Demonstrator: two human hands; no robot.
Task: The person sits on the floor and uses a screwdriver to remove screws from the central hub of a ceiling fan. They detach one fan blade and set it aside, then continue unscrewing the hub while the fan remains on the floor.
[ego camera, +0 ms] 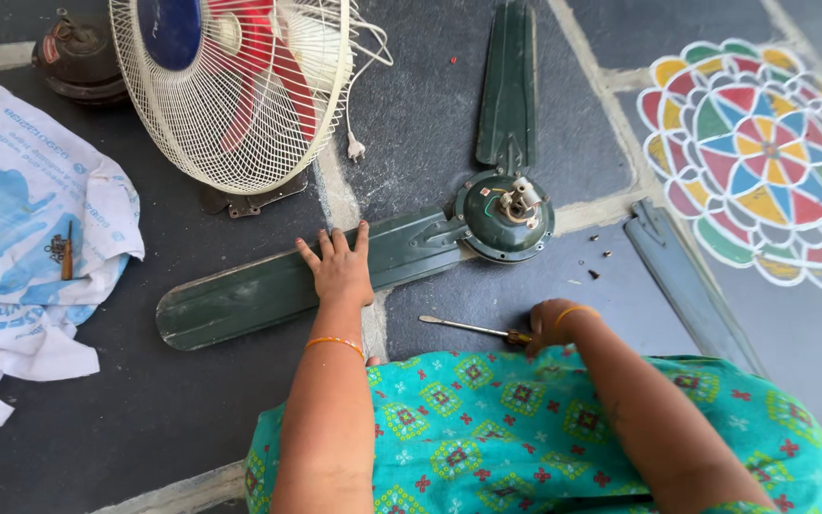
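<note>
A dark green ceiling fan lies on the stone floor, its motor hub (pixel 503 216) facing up with two blades still attached. My left hand (pixel 340 266) rests flat, fingers spread, on the blade (pixel 249 295) that points left. The other attached blade (pixel 509 86) points away from me. My right hand (pixel 552 326) is closed on the handle of a screwdriver (pixel 463 327), whose metal shaft points left just above the floor. A detached blade (pixel 682 281) lies to the right of the hub.
A cream table fan (pixel 235 90) with red blades leans at the top left, its plug (pixel 356 148) on the floor. A white and blue sack (pixel 21 219) with small tools lies left. Loose screws (pixel 599 259) sit near the hub. A coloured floor pattern (pixel 763 143) is at right.
</note>
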